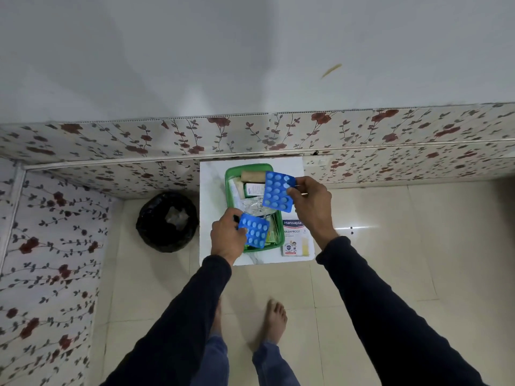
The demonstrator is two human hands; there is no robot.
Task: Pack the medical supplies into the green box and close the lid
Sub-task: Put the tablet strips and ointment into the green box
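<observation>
The green box (229, 174) stands open on a small white table (213, 190), holding a brown roll, small cartons and clear wrapped packets. My left hand (227, 236) grips a small blue blister pack (255, 230) over the near end of the box. My right hand (310, 203) pinches a larger blue blister pack (276, 195) by its right edge, above the far right side of the box. A white plaster carton (295, 237) lies on the table just right of the box. No lid is visible.
A black bin with a liner (166, 221) stands on the floor left of the table. Floral-patterned wall panels (111, 140) run behind and to the left. My bare feet (274, 319) stand on pale floor tiles below the table.
</observation>
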